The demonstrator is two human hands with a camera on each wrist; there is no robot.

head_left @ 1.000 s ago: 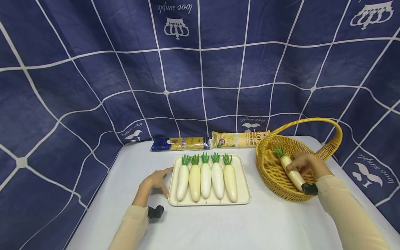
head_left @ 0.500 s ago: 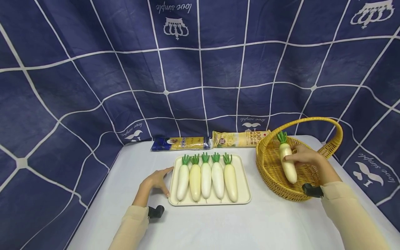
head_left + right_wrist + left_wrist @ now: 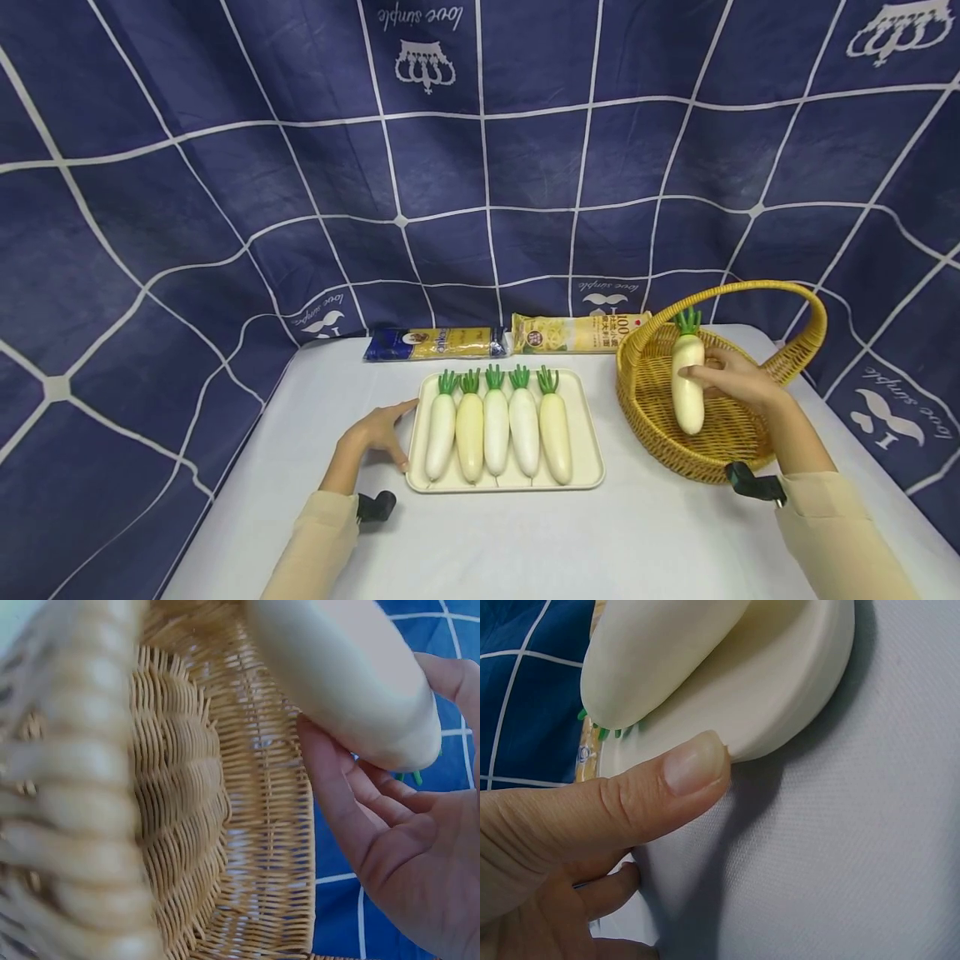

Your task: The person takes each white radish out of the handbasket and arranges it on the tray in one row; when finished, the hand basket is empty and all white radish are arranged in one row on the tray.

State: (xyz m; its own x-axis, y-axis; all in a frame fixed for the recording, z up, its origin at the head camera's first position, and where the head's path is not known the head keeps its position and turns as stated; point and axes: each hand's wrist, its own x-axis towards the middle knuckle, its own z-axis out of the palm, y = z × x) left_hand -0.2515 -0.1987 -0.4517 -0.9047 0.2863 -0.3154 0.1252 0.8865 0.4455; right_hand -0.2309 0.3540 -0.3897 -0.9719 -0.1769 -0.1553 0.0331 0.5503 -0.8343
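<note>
My right hand (image 3: 733, 379) grips a white radish (image 3: 687, 390) with green leaves, held over the wicker basket (image 3: 637, 417). The leaf end points away from me, toward the basket's far rim. In the right wrist view, the thumb and fingers hold the pale body of the radish (image 3: 345, 675) from either side, its blunt end near the palm. At the middle, several white and cream radishes (image 3: 496, 429) lie side by side on a cream tray (image 3: 583, 450), leaves toward the back. My left hand (image 3: 378, 431) is spread along the tray's left edge, its thumb (image 3: 694, 769) touching the corner.
Behind the tray lie a blue pasta packet (image 3: 435, 343) and a yellow pasta packet (image 3: 573, 333). The basket's tall arched handle (image 3: 738, 286) rises beside my right hand. A blue checked cloth (image 3: 480, 167) hangs behind the white table (image 3: 525, 542).
My right hand has turned the radish from a slant to nearly straight and shifted it slightly toward the basket's far side. My left hand and the tray have stayed put.
</note>
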